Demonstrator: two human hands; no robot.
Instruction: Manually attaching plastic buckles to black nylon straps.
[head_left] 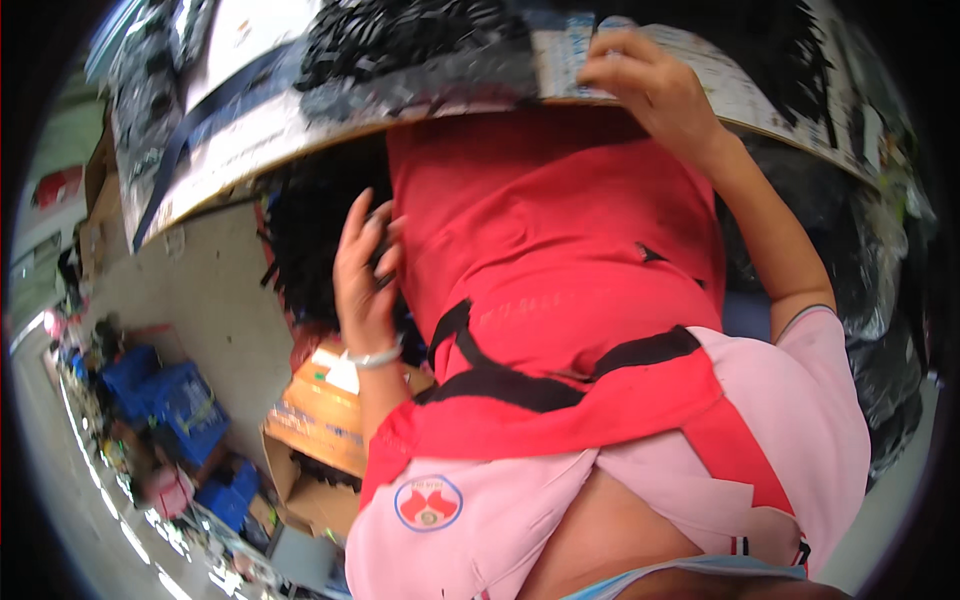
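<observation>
My left hand [365,270] is raised beside the left edge of my red apron [560,220], off the table. Its fingers are apart and loosely bent; dark patches show between them, with nothing clearly held. Over the table's near edge, my right hand [650,90] has its fingers curled together next to a blue-and-white printed strip [580,40]. What lies under those fingertips is hidden. A heap of short black strips [410,40] lies on the tabletop [255,125], left of my right hand.
A long dark band [215,105] crosses the table's left part and hangs over its edge. More black strips [305,240] bunch below the table. An open cardboard box [320,490] and blue bins [180,405] stand at left; black plastic bags [880,370] at right.
</observation>
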